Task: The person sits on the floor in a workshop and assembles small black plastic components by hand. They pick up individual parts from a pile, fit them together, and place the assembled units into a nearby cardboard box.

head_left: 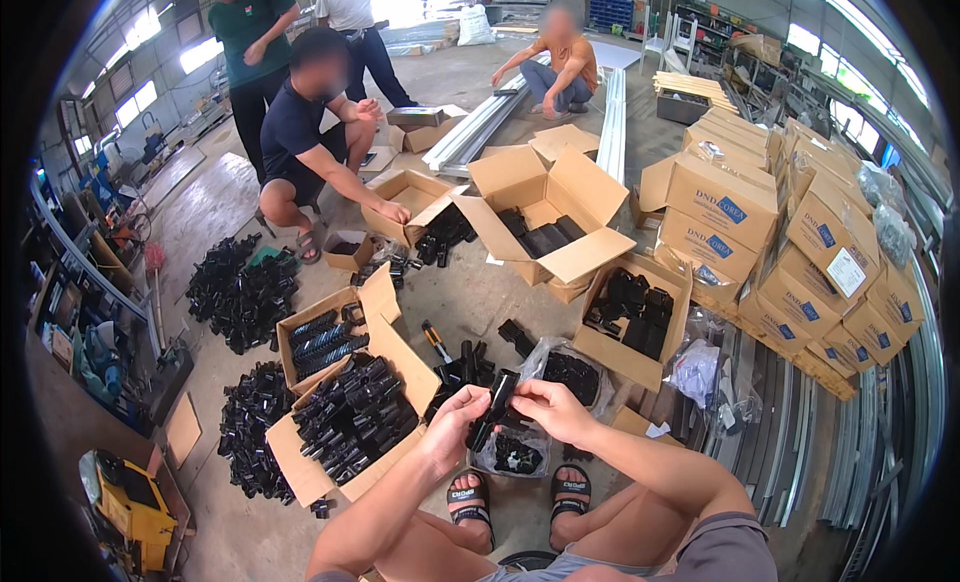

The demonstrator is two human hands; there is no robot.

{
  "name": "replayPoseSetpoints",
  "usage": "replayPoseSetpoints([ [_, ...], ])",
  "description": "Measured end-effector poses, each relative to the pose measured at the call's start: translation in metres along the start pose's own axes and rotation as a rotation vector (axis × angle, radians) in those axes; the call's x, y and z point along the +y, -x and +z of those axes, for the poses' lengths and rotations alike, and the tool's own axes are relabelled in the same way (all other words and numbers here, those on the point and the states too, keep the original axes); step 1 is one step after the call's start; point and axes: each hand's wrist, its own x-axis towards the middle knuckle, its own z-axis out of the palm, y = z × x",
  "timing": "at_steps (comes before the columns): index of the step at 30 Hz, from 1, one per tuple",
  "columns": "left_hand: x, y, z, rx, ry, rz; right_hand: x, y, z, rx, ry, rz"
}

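In front of my knees, my left hand (457,419) grips a glossy black elongated part (492,412), which is tilted with its upper end to the right. My right hand (548,407) meets the same part near its upper end, thumb and fingers closed together; whether a small piece is between them is hidden. Below the hands lies a clear plastic bag (517,454) of small black pieces. Just behind is another clear bag (568,374) with black pieces. To the left stands an open carton (292,452) filled with similar black parts.
Piles of black parts (243,292) lie on the floor at left. More open cartons (545,182) stand ahead, and stacked closed cartons (720,207) at right beside long metal profiles (850,452). A screwdriver-like tool (436,340) lies on the floor. Co-workers (310,142) sit, squat and stand farther off.
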Motion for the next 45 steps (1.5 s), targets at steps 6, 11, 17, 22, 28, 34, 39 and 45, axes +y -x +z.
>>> replayPoseSetpoints([
  [6,0.0,-0.002,0.0,-0.006,-0.031,0.004,-0.001,0.001,-0.002,0.001,0.005,-0.002],
  [11,-0.005,-0.001,-0.005,0.036,0.032,0.036,-0.004,-0.001,0.003,-0.163,-0.002,-0.036],
  [17,-0.019,-0.016,-0.02,-0.052,0.047,0.051,-0.012,0.006,0.006,-0.269,-0.032,0.09],
  [22,-0.028,-0.019,-0.015,0.023,-0.201,0.115,-0.008,0.01,0.008,-0.153,0.266,0.041],
  [28,-0.038,-0.021,-0.035,-0.072,-0.341,0.067,0.002,0.011,0.008,-0.11,0.326,0.065],
  [34,-0.026,-0.018,-0.033,-0.164,-0.523,0.079,-0.013,0.014,0.001,-0.117,0.34,0.178],
  [39,-0.013,-0.015,-0.04,-0.099,-0.469,0.081,-0.015,0.002,0.006,-0.112,0.226,0.165],
  [45,0.055,0.025,-0.068,0.098,-0.267,0.323,-0.024,0.006,-0.005,-0.002,0.056,0.116],
])
